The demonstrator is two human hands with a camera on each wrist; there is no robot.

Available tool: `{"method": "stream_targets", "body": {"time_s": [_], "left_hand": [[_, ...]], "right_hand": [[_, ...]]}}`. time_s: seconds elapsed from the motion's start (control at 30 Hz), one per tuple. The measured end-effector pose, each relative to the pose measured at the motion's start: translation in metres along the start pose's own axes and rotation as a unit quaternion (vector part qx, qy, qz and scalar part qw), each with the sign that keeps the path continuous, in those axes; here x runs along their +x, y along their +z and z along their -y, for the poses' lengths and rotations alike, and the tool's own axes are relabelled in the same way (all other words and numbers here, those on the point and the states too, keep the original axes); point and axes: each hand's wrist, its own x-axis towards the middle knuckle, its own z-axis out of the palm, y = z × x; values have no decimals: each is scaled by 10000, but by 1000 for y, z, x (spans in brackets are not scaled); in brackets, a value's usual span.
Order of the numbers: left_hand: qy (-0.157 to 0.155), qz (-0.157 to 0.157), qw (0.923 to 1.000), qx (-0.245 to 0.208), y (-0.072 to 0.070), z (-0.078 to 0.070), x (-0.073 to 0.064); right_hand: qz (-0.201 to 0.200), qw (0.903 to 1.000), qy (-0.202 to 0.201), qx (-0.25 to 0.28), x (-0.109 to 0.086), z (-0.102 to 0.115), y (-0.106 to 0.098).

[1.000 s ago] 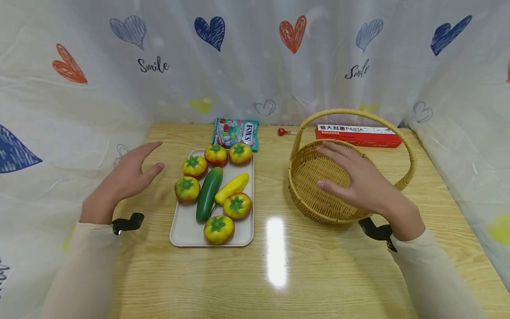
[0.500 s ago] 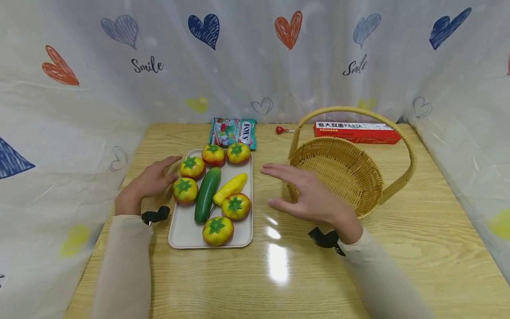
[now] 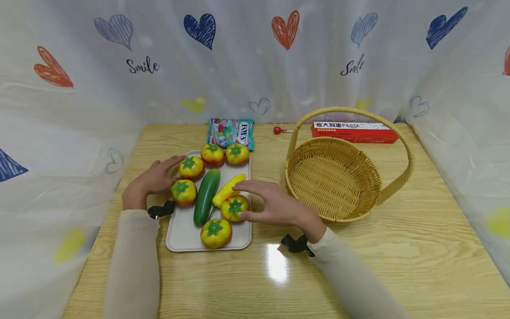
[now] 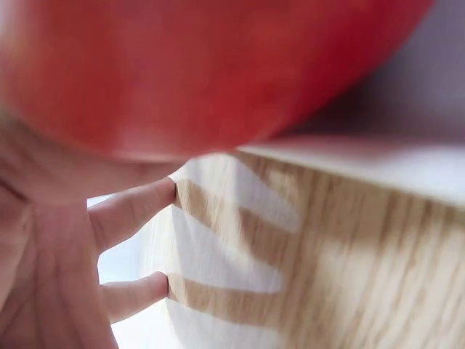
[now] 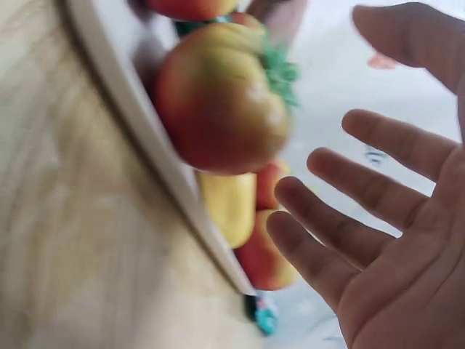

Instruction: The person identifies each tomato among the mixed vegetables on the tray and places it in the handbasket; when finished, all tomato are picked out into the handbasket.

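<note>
My left hand (image 3: 156,178) lies along the left edge of a white tray (image 3: 180,237), fingers spread beside a yellow-and-red tomato (image 3: 192,170). In the left wrist view a red underside (image 4: 189,73) fills the top, close over the thumb side; two fingertips (image 4: 156,285) reach toward the wood. My right hand (image 3: 275,204) hovers over the tray's right edge, fingers apart, overlapping another tomato (image 3: 233,208) in the head view. In the right wrist view its palm faces a tomato (image 5: 218,109) with air between. A cucumber (image 3: 207,199) and a yellow pepper-like vegetable (image 3: 226,192) lie among several tomatoes.
A round wicker basket (image 3: 338,147) with a tall handle stands right of the tray. Behind are a teal FOX'S candy bag (image 3: 227,133), a red lollipop (image 3: 277,130) and a red pasta box (image 3: 354,134). A heart-printed curtain (image 3: 247,53) surrounds the table (image 3: 199,283).
Both hands have moved in to the tray: the left from beyond its left side, the right leftward from over the basket. The tray's contents stay in place.
</note>
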Motion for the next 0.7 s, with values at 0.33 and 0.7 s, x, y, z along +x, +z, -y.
{"method": "stream_targets", "body": {"time_s": [0.33,0.7], "left_hand": [[-67,-47,10000,44,5,-4,-2],[-149,-58,9998,101,1,-6,-3]], "right_hand": [[189,9996,58,-199,5,-16,20],[306,9992,214,-111,6,-14,21]]}}
